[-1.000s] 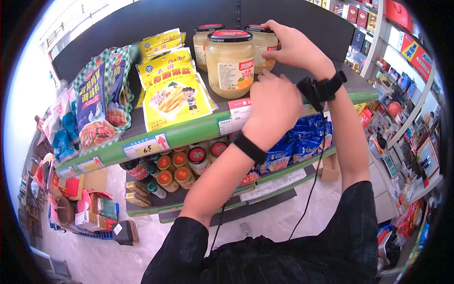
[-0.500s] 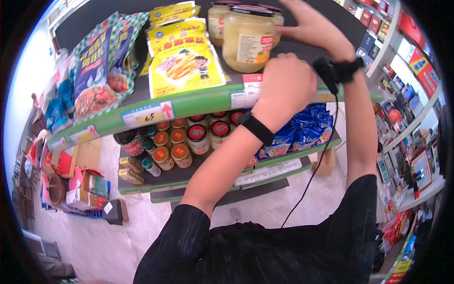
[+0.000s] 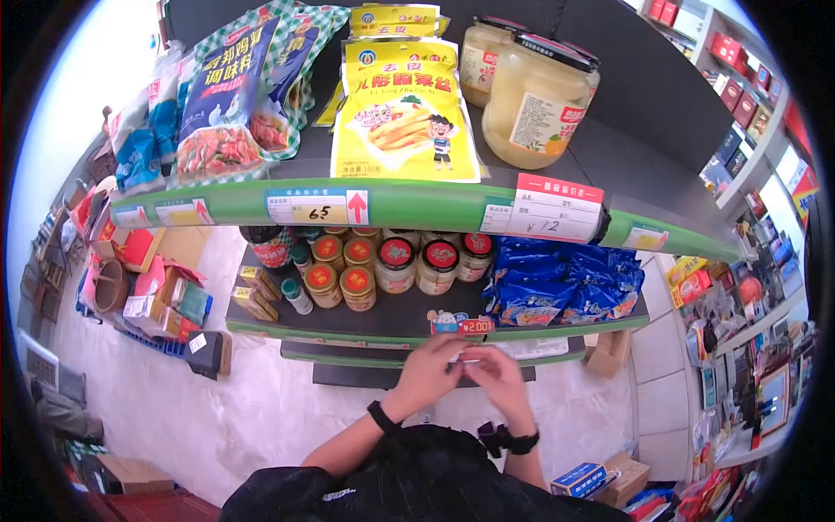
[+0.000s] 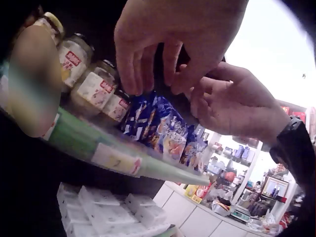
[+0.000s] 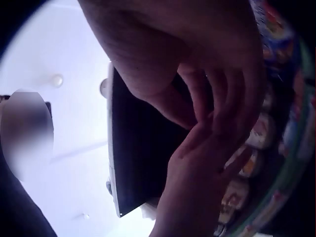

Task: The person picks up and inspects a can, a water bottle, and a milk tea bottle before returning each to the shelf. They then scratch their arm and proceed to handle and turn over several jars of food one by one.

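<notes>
My left hand (image 3: 426, 374) and right hand (image 3: 500, 383) meet in front of my body, low before the shelves. Their fingertips touch, with the fingers loosely bent. In the left wrist view, the left hand (image 4: 177, 34) hangs over the right hand (image 4: 242, 101), and no object shows between them. The right wrist view is dark; there the left hand (image 5: 192, 173) reaches up to the right fingers. Large glass jars of pale contents stand on the top shelf, the front jar (image 3: 539, 109) with its black lid on, another jar (image 3: 487, 61) behind it.
Yellow pouches (image 3: 404, 113) and blue seasoning bags (image 3: 222, 104) lie left of the jars. A green shelf edge (image 3: 417, 204) carries price tags. Below stand small red-lidded jars (image 3: 396, 261) and blue packets (image 3: 565, 283). Boxes (image 3: 165, 304) lie on the floor at left.
Both hands have left the jars on the top shelf and come down together in front of my body. The head view has shifted, showing the price tag and lower shelf more fully.
</notes>
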